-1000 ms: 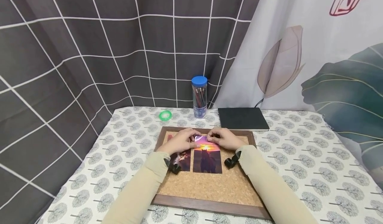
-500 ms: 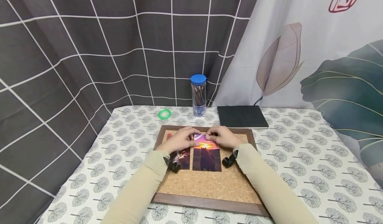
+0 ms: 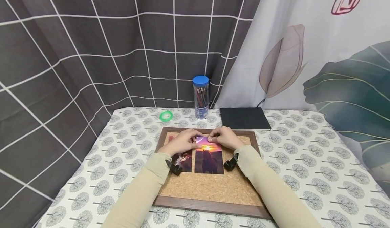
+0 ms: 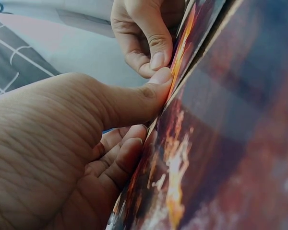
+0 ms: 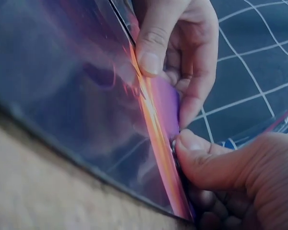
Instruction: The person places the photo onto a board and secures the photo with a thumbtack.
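A sunset photo with a dark horse lies on the framed cork board. The left hand holds the upper left of this photo, its thumb on the picture side and its fingers curled near the top edge. By the top edge, the right hand has its thumb and curled fingers together. A small shiny piece shows at that thumb's tip in the right wrist view; its kind cannot be made out. A second dark photo with bright streaks lies to the left, partly under the left hand and wrist.
Behind the board stand a clear tube of pencils with a blue lid and a black flat notebook-like thing. A green ring-shaped roll lies at the back left. Tree-patterned cloth covers the table; curtains hang behind.
The whole head view has shifted slightly left and up. Both hands stay at the horse photo's top edge, with the right fingers moving only slightly.
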A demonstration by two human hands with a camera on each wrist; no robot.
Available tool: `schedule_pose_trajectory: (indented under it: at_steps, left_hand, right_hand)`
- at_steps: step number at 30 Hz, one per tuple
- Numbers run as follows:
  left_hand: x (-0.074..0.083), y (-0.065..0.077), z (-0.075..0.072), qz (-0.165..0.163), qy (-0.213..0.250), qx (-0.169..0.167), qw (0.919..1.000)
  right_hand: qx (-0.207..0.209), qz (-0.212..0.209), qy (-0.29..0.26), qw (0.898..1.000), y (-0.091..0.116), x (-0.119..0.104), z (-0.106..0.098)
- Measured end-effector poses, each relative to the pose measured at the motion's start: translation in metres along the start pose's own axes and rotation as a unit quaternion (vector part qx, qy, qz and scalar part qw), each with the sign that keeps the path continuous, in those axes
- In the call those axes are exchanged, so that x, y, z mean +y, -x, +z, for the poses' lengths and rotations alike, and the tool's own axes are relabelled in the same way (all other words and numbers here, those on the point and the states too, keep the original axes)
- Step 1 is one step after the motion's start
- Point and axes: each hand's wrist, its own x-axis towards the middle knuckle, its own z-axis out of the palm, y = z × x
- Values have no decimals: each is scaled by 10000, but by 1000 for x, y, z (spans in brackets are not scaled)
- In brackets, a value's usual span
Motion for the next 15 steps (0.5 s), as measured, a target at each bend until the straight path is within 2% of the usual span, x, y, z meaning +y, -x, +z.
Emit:
schedule_pose_trajectory:
  at_steps: [5,11,15]
  left_hand:
    - [0,0,0,-9,-101,-16,9999]
    - [4,1,-2,-44,-60,-30,10000]
    - [5,2,-3,-70,-73,-70,9999]
  right_hand:
    - [107,296,-123,9994,0,-5,2]
    - [255,399,-403,9981,1,-9,2]
    - [346,461,-396,9975,1,-13,4]
